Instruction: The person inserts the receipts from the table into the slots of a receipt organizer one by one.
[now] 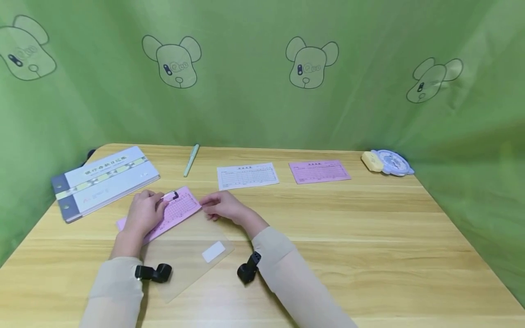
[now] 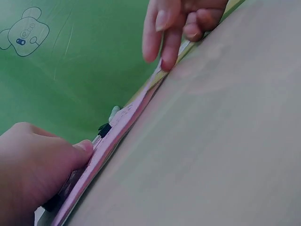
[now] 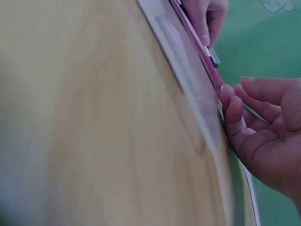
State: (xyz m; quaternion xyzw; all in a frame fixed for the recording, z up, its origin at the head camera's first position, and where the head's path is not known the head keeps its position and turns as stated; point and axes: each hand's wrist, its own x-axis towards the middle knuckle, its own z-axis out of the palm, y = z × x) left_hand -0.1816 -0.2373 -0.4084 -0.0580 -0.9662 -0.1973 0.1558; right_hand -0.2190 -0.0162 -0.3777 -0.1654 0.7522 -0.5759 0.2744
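Note:
A pink printed form (image 1: 180,210) lies slanted over a see-through clipboard (image 1: 180,255) with a white label. My left hand (image 1: 143,212) grips the clipboard's metal clip (image 1: 170,196), which has black ends. Its thumb (image 2: 83,149) bears down beside the form in the left wrist view; its other fingers are mostly hidden. At the form's right corner is my right hand (image 1: 223,207), its fingertips (image 3: 227,92) right at the paper's edge. In the right wrist view that hand's thumb stands apart from the paper, and its fingers are loosely bent.
A ledger book (image 1: 108,180) with a patterned band lies at left, with a pale green pen (image 1: 191,160) behind. Farther back are a white form (image 1: 248,176) and another pink form (image 1: 320,171). A yellow block (image 1: 371,161) and a blue round item (image 1: 394,162) sit at the back right.

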